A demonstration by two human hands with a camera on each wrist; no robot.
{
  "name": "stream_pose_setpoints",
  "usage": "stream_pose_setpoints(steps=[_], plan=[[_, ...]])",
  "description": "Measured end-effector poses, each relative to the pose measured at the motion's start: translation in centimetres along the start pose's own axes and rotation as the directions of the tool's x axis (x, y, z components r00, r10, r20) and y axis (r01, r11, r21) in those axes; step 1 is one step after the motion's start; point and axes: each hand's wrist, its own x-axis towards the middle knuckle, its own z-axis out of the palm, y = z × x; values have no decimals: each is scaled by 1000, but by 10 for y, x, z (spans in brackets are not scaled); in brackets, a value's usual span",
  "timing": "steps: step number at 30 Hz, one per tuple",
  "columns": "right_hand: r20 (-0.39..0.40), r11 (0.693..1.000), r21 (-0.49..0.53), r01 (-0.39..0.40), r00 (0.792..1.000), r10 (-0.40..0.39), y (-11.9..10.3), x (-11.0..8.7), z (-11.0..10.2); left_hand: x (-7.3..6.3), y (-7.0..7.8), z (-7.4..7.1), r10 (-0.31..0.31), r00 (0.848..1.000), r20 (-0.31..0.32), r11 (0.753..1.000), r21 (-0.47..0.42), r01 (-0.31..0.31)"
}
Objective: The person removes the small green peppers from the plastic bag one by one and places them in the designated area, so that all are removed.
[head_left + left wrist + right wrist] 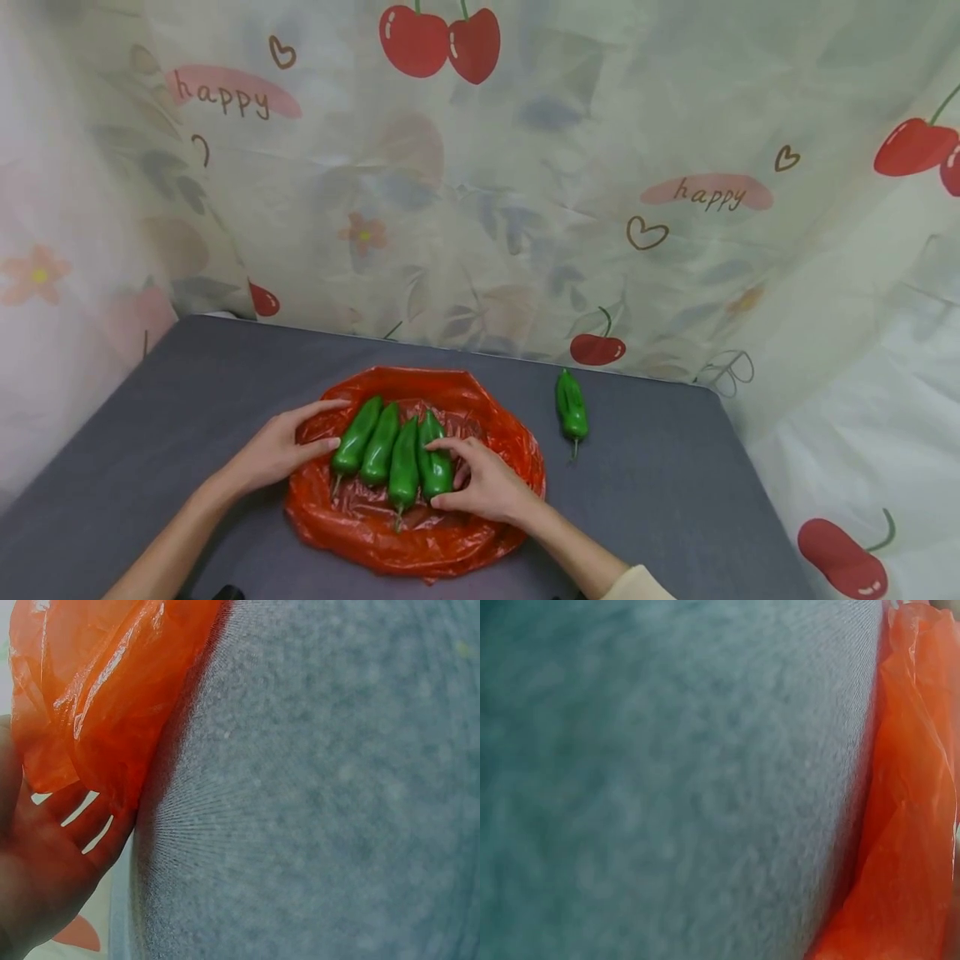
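Observation:
An orange-red plastic bag [420,554] lies spread on the table, with several green peppers [381,446] side by side on it, tips away from me. The rightmost pepper [432,450] is in my right hand [489,483], index finger near its upper half and thumb at its lower end. My left hand [277,448] rests at the bag's left edge, fingers extended along it and thumb beside the leftmost pepper [357,437]. In the left wrist view, the fingers of that hand [52,859] are spread behind the bag's edge. The right wrist view shows only bag and cloth.
Another green pepper [572,407] lies alone to the right of the bag, near the back edge. Dark grey cloth [675,500] covers the table. Behind and beside it hangs a curtain [480,208] printed with cherries and leaves.

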Motion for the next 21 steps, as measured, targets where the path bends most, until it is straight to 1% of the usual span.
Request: stream_pose_setpoints(steps=[5,7,12,16,21], plan=[[-8,995,95,-11,1000,12,0,-4,-3,-1,-2,0,6,1000,4,1000,-26,-6],[-14,992,123,-14,1000,16,0,-6,-4,0,-2,0,8,1000,4,1000,-21,-8],[-30,987,157,-23,999,29,1,-11,-6,0,-3,1,-6,1000,5,1000,1,6],[-57,979,202,-33,997,45,1,-14,-8,1,-2,2,-25,1000,13,1000,-6,25],[-80,968,251,-9,996,30,-2,-17,-12,1,0,0,-10,1000,16,1000,9,10]])
